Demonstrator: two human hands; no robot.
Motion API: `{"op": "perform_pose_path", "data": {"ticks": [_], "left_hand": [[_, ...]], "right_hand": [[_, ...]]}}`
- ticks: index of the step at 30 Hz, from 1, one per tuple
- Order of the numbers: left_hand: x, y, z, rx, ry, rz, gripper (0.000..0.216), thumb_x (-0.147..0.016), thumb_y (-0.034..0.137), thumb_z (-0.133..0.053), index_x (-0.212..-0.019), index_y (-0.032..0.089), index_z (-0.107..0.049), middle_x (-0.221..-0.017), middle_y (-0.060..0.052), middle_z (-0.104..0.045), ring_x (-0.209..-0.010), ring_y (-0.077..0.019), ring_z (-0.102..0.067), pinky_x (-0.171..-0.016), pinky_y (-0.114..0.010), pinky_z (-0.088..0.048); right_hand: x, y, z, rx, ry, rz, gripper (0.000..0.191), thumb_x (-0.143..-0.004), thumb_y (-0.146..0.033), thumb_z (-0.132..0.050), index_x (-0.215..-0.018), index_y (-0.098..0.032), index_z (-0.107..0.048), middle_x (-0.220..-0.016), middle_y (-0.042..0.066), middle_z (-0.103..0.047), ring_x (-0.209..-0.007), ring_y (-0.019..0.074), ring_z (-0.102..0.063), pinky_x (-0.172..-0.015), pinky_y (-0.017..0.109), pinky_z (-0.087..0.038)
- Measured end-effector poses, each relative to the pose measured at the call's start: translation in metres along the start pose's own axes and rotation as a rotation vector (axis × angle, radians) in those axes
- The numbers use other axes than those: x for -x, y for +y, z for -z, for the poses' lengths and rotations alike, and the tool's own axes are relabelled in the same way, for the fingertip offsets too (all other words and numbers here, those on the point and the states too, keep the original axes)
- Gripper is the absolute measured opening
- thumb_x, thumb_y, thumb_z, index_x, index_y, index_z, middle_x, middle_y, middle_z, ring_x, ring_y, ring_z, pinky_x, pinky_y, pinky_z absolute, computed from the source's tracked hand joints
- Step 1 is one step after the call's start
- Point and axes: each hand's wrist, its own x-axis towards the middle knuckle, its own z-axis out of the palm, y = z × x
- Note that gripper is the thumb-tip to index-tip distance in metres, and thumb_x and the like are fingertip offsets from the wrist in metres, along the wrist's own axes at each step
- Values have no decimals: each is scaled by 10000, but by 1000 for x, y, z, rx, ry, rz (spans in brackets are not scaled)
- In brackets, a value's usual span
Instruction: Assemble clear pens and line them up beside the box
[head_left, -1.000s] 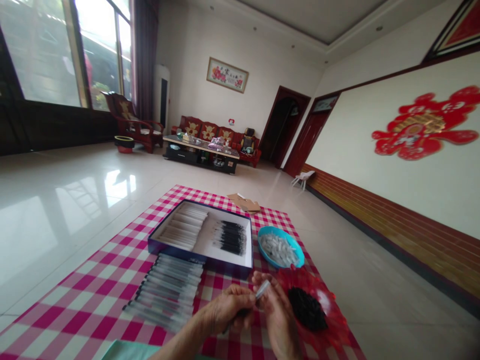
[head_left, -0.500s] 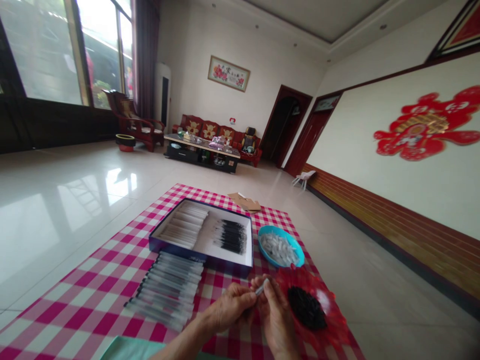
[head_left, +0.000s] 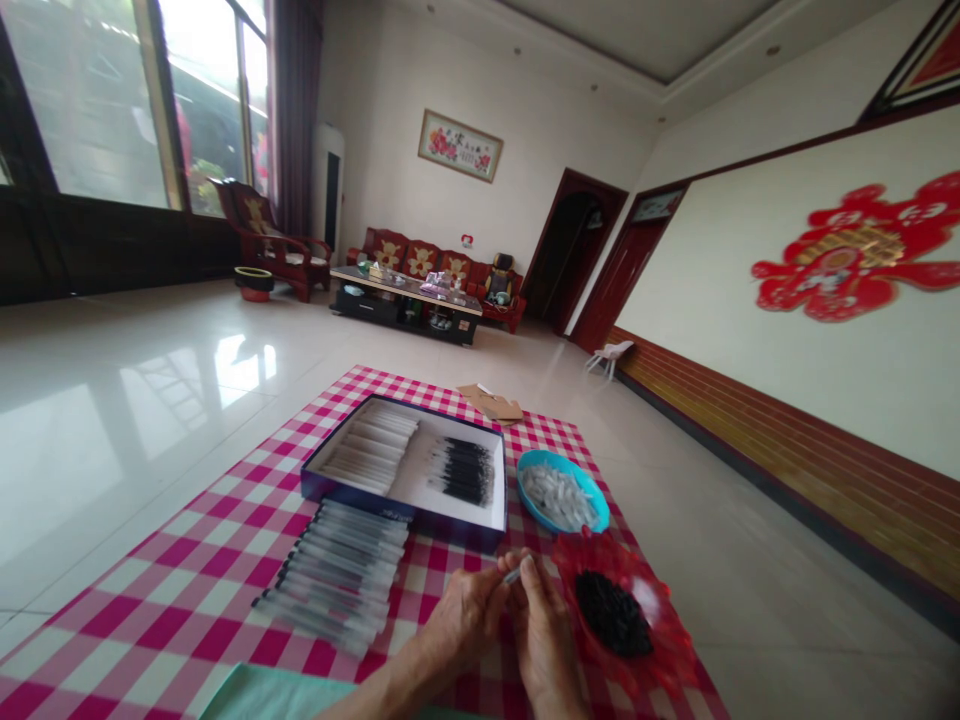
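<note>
My left hand [head_left: 459, 622] and my right hand [head_left: 546, 632] meet over the near edge of the checked tablecloth [head_left: 187, 570]. Both pinch a slim clear pen [head_left: 513, 575] whose tip shows between the fingers. A red dish [head_left: 660, 625] of small black parts lies just right of my right hand. A blue bowl [head_left: 596, 495] of small clear parts sits behind it. A row of finished clear pens [head_left: 337, 580] lies left of my left hand. The dark blue box [head_left: 409, 500] behind holds white tubes and black refills.
A flat piece of cardboard [head_left: 491, 403] lies at the table's far edge. Glossy tiled floor [head_left: 135, 400] surrounds the table. A dark coffee table [head_left: 405, 300] and red sofa stand far back. A green cloth [head_left: 270, 695] shows at the bottom edge.
The two hands have come closer together and more of the pen is now covered by my fingers. The view has shifted slightly.
</note>
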Motion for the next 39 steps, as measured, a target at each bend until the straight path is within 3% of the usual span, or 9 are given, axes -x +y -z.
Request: {"op": "perform_pose_path", "data": {"ticks": [7,11,22,31,39], "left_hand": [[3,-6,-8,-107,36,7,330,-937,253,-354,-1079,159,-637,-805,-88,-721,-658,-186,-670,-583,-232,-468],[2,-13,-12,-188,38,-29,349,-942,259,-339,-1162,163,-593,-826,-95,-715,-717,-210,-680,-628,-259,-496],[6,-6,-9,-421,-47,4,377,-926,199,-315,-1204,184,-570,-874,-82,-695,-731,-220,-665,-643,-298,-525],[6,-10,-14,-599,-138,0,475,-874,65,-332,-1315,168,-475,-1103,-106,-645,-907,-228,-629,-736,-283,-504],[4,-6,-13,-660,-163,109,399,-892,105,-338,-1243,170,-518,-1032,-106,-659,-870,-223,-640,-721,-287,-497]], "right_hand": [[3,4,-6,-17,46,-32,396,-666,-488,-736,-910,-178,-709,-916,57,-742,-879,234,-674,-715,309,-543],[2,7,-7,-41,43,-40,394,-663,-477,-743,-911,-175,-703,-910,50,-743,-890,232,-673,-724,306,-546],[4,10,-6,-90,41,-74,381,-663,-464,-747,-898,-167,-703,-897,53,-752,-857,228,-688,-736,313,-556],[3,12,-6,-77,64,-70,414,-636,-457,-763,-927,-167,-703,-929,63,-752,-883,254,-694,-752,347,-568],[2,15,-7,-164,89,-130,394,-632,-429,-780,-917,-168,-701,-914,57,-752,-915,248,-685,-774,343,-561]]}}
